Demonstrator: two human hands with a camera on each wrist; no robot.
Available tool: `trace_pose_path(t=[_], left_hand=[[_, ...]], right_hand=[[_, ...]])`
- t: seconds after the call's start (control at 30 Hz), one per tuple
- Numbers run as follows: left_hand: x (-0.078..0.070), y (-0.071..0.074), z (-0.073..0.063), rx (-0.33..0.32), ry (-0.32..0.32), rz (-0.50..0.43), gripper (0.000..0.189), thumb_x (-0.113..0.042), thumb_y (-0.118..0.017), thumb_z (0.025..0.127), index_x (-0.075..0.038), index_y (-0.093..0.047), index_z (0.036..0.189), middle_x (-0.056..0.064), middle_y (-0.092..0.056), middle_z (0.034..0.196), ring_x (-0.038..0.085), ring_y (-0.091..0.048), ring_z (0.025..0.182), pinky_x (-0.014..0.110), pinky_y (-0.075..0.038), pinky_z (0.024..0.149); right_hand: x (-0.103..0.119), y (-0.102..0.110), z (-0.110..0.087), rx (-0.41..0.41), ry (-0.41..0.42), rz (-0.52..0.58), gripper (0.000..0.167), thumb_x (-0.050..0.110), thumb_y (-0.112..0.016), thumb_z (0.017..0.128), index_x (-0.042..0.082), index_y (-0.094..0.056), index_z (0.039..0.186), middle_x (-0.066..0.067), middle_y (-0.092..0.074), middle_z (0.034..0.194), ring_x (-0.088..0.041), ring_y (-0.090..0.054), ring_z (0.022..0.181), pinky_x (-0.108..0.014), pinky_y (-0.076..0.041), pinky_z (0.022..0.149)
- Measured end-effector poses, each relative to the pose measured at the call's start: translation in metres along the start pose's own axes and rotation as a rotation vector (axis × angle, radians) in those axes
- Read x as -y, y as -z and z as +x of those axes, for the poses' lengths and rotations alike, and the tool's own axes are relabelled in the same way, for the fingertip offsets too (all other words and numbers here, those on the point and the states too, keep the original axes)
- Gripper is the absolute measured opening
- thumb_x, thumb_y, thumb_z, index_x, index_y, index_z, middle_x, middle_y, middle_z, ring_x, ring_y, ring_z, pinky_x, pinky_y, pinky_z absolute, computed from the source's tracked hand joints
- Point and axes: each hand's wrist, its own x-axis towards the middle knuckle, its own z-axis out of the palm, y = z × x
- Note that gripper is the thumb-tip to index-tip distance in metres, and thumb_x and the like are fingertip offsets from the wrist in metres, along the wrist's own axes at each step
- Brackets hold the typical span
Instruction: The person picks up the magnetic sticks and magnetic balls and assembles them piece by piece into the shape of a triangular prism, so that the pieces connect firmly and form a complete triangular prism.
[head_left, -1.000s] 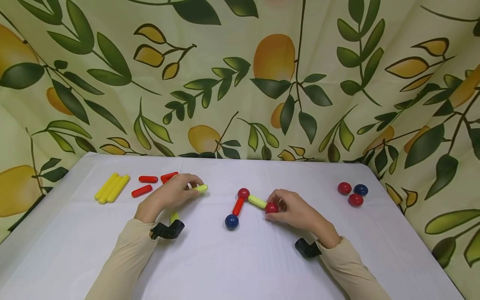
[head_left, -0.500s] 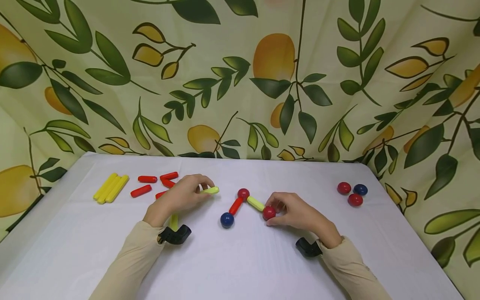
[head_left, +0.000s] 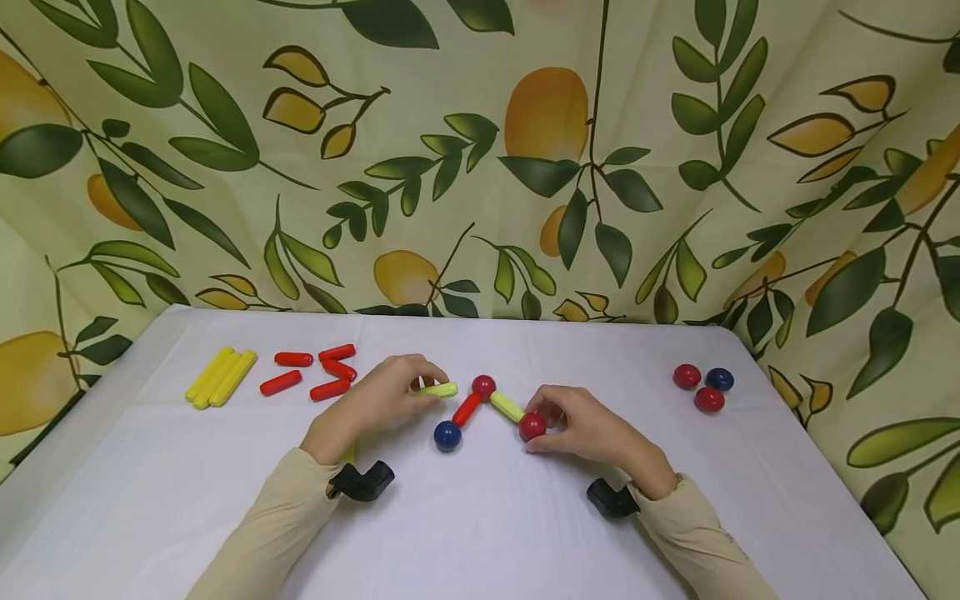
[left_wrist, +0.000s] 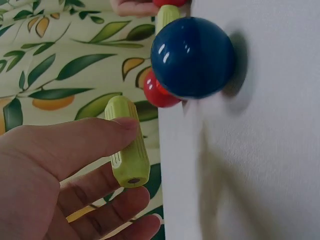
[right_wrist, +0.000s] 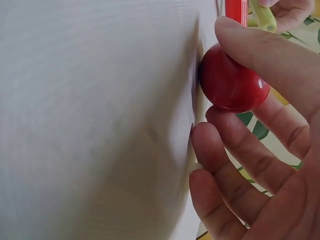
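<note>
My left hand (head_left: pixel 392 395) pinches a light yellow-green magnetic rod (left_wrist: pixel 129 145) between thumb and fingers, above the table. Its far end is close to, but apart from, a joined chain in the middle. That chain runs from a blue ball (head_left: pixel 447 436) along a red rod (head_left: pixel 467 409) to a red ball (head_left: pixel 483 387) at the top. From there a second yellow-green rod (head_left: pixel 507 406) leads to another red ball (right_wrist: pixel 232 82). My right hand (head_left: pixel 581 421) holds this last ball between thumb and fingers, low on the table.
Several long yellow rods (head_left: pixel 221 377) lie at the far left. Several short red rods (head_left: pixel 281 382) are scattered beside them. A yellow-green rod (head_left: pixel 349 453) shows partly behind the left wrist. At the right sit two red balls (head_left: pixel 708 400) and a blue ball (head_left: pixel 720 379). A patterned curtain (head_left: pixel 480 167) hangs behind.
My left hand has moved right with the yellow-green rod, toward the chain. The chain's blue ball and right-hand red ball have shifted slightly left; the right hand moved along with its ball.
</note>
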Motion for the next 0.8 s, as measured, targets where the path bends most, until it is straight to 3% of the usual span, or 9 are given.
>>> trace_pose_path(t=[0.4,0.8], left_hand=[[-0.016,-0.013,0.001,0.056,-0.023,-0.046,0.023,-0.013,-0.074,0.088,-0.011,-0.074,0.111,-0.002,-0.065,0.091,0.013,-0.054,0.082,0.023,-0.048,0.071],[-0.032,-0.031,-0.003,0.058,-0.175,0.021,0.022,-0.018,-0.075,0.088,-0.012,-0.075,0.109,-0.004,-0.067,0.097,0.011,-0.055,0.086,0.024,-0.05,0.078]], right_hand=[[0.0,0.0,0.001,0.036,0.026,0.005,0.04,0.029,-0.087,0.076,0.016,-0.066,0.107,0.005,-0.067,0.096,-0.014,-0.058,0.087,-0.021,-0.053,0.074],[0.003,-0.003,0.001,0.044,0.067,0.03,0.037,0.029,-0.086,0.077,0.017,-0.066,0.106,0.007,-0.067,0.092,-0.014,-0.059,0.085,-0.023,-0.052,0.074]])
